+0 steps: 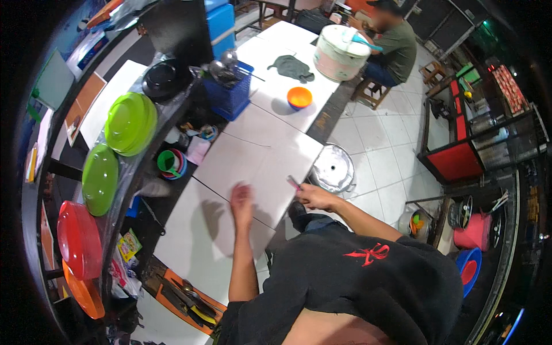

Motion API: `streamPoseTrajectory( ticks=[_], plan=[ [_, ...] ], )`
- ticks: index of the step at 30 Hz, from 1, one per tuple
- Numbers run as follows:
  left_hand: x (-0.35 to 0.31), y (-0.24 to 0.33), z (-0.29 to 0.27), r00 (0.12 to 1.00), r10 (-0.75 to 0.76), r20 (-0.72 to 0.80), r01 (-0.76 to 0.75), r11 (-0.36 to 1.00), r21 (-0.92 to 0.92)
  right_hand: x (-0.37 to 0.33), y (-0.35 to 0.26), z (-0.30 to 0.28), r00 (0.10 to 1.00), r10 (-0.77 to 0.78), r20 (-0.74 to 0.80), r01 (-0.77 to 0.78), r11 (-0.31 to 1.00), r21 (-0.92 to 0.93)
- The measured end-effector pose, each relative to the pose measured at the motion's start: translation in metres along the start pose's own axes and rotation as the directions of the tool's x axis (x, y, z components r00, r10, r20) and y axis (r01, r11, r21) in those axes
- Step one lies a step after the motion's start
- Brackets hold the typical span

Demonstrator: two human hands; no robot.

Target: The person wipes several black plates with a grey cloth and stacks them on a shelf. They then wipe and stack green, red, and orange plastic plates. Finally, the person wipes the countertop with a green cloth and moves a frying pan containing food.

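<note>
Tool [294, 183], pink in part, grasped in the fingers of our right hand [313, 197] near the table [233, 156] edge, its metal end toward ten o'clock. Our left hand [241, 198], at nine o'clock from the right, is blurred; we cannot tell whether its fingers are released. From the right hand, we find a bowl [299, 96] at twelve; from the left, a basket [234, 98] at twelve.
</note>
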State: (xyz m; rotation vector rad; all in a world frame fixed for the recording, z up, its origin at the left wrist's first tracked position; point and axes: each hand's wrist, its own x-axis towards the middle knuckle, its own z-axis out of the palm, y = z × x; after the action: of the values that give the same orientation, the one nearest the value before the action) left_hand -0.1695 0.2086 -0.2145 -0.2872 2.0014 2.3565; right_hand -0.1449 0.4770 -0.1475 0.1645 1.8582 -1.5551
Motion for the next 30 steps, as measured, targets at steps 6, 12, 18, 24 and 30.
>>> streamPoseTrajectory(
  ticks=[6,12,18,24,30],
  plan=[
    [-0.091,0.028,0.101,0.972,-0.071,0.223,0.114,0.976,-0.186,-0.056,-0.018,0.005,0.92,0.031,0.39,-0.038,0.999,0.01],
    [-0.128,0.015,0.202,0.912,-0.194,0.36,0.25,0.961,-0.117,-0.116,0.05,-0.087,0.848,-0.019,0.53,-0.077,0.984,0.158],
    [-0.138,-0.009,0.353,0.966,-0.244,0.089,0.259,0.926,-0.274,-0.195,0.148,-0.218,0.936,-0.178,-0.302,0.214,0.973,0.088],
    [-0.13,-0.025,0.457,0.944,-0.265,0.194,0.306,0.925,-0.225,-0.218,0.177,-0.301,0.906,-0.2,-0.373,0.305,0.919,0.25],
    [-0.086,-0.059,0.512,0.872,-0.388,0.299,0.449,0.877,-0.17,-0.198,0.19,-0.356,0.84,-0.098,-0.534,0.255,0.94,0.228]
  ],
)
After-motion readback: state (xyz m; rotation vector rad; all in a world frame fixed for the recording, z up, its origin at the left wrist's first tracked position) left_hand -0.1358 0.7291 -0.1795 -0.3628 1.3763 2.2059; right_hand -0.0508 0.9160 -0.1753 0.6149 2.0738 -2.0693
